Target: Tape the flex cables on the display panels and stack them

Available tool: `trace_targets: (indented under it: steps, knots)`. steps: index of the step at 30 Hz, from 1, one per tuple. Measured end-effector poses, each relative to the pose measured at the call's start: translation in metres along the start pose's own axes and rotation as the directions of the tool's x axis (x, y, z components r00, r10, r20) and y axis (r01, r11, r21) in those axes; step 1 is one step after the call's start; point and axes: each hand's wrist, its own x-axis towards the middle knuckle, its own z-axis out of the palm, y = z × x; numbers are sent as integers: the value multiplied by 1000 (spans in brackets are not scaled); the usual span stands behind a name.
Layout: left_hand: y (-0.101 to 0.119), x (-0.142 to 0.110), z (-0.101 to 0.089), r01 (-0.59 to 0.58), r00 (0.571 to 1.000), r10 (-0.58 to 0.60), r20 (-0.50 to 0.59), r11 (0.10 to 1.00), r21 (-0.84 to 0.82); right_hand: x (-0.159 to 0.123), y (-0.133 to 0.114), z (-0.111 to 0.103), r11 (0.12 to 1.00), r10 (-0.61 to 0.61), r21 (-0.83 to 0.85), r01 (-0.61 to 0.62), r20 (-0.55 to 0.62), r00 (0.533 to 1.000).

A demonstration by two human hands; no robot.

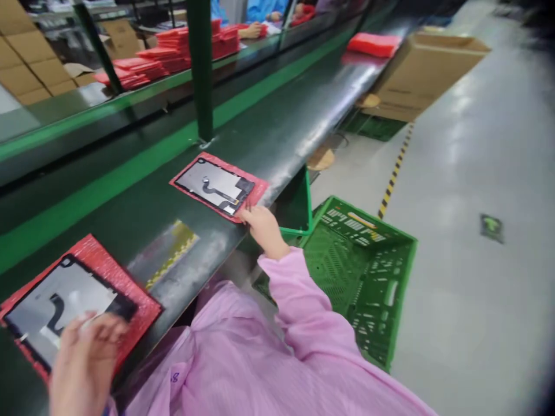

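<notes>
On the dark green bench at lower left lies a phone screen assembly [30, 306], its grey back and black flex cable facing up, on a red bubble-wrap pouch [97, 254]. My left hand [84, 358] is over its near end, fingers curled in and slightly blurred; anything inside them is hidden. Farther along, a second screen assembly [199, 173] with a curved black cable rests on another red bubble-wrap pouch [260, 188]. My right hand [264, 226] pinches the near edge of that pouch, close to the screen's lower corner.
Below the bench edge at right is a green plastic crate [394, 312] beside a green bin [299, 202]. An open cardboard box [429, 75] stands farther right. Behind a green post [200, 69], red pouches [160, 55] are stacked. Another person's hand [254, 30] shows at the back.
</notes>
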Motion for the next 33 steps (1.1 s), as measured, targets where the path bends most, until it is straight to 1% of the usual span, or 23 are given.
trace_targets:
  steps: [1,2,3,4,5,6,7,8,10,12,13,14,15,16,17,18,20,22,24,26,28,30,33]
  knots:
    - [-6,-1,27,38,992,-39,118,999,10,0,-4,1,1000,-5,3,5,8,1000]
    - [-14,-3,54,109,962,-113,250,994,29,-2,-8,2,1000,-17,11,17,18,1000]
    - [-21,-4,79,179,914,-183,362,983,44,-7,-14,2,999,-37,26,36,29,999]
    - [-29,-5,102,228,872,-230,432,972,57,-15,-21,2,997,-63,46,61,43,997]
    - [-36,-5,122,264,843,-264,469,962,67,-24,-28,1,993,-92,73,88,55,994]
    - [-43,-4,140,285,829,-281,484,956,67,-34,-35,0,988,-121,104,114,65,991]
    - [-49,-1,155,290,830,-285,480,955,65,-45,-42,-2,981,-146,137,135,72,987]
    - [-55,3,168,273,845,-269,463,960,59,-55,-47,-4,974,-170,162,156,75,983]
    - [-66,11,185,184,892,-183,414,982,38,-72,-54,-10,947,-204,272,170,99,974]
    - [-73,16,192,75,925,-76,373,997,17,-81,-51,-14,874,-155,481,68,144,977]
    - [-76,16,193,35,932,-35,362,999,6,-83,-47,-16,819,-68,573,-28,145,987]
    - [-77,15,191,13,935,-11,354,1000,-4,-83,-41,-17,759,59,639,-127,127,990]
    - [-78,13,188,1,936,3,353,1000,-10,-82,-34,-16,707,202,676,-208,89,975]
    - [-77,10,183,-16,932,19,362,1000,-13,-80,-27,-15,680,329,685,-260,31,944]
    - [-75,7,178,-36,924,37,380,999,-11,-77,-20,-12,668,411,687,-285,-22,912]
    - [-73,3,171,-58,913,55,404,998,-4,-73,-15,-8,659,447,692,-295,-45,893]
    - [-68,-5,158,-111,889,91,449,994,17,-67,-9,1,636,432,712,-297,-9,902]
    - [-64,-11,144,-163,880,135,456,986,23,-62,-11,9,610,390,735,-297,48,920]
    - [-59,-16,132,-206,880,189,435,978,-8,-57,-22,15,593,340,749,-294,98,935]
    - [-52,-18,117,-235,886,241,395,970,-66,-52,-39,19,587,299,757,-289,129,946]
    - [-41,-18,99,-262,906,287,310,958,-120,-46,-64,24,585,256,757,-289,166,952]
    - [-29,-18,76,-290,931,315,186,945,-149,-40,-92,33,587,188,761,-275,202,961]
    - [-11,-18,34,-308,950,314,10,938,-158,-33,-136,57,572,25,795,-205,232,972]
